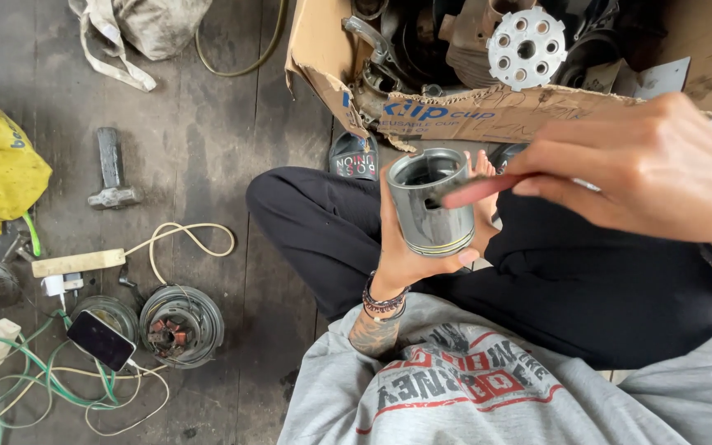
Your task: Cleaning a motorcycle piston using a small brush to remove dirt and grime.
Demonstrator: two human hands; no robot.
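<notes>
I see a dark wooden floor (208,165) and a cardboard box (488,111) of engine parts beyond my lap. My left hand (409,247) is clamped around a metal piston (430,202), held upright above my knees. My right hand (653,169) pinches a thin red-tipped tool (480,191) against its side hole. I judge cleaning is underway; steady pressure comes next.

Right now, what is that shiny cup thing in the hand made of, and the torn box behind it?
The cup-shaped part looks like metal, probably aluminium or steel: smooth, silvery grey, with bright reflections and fine grooves near one end. The left hand grips it. The box looks like brown cardboard: matte, creased, with ragged torn edges.
</notes>
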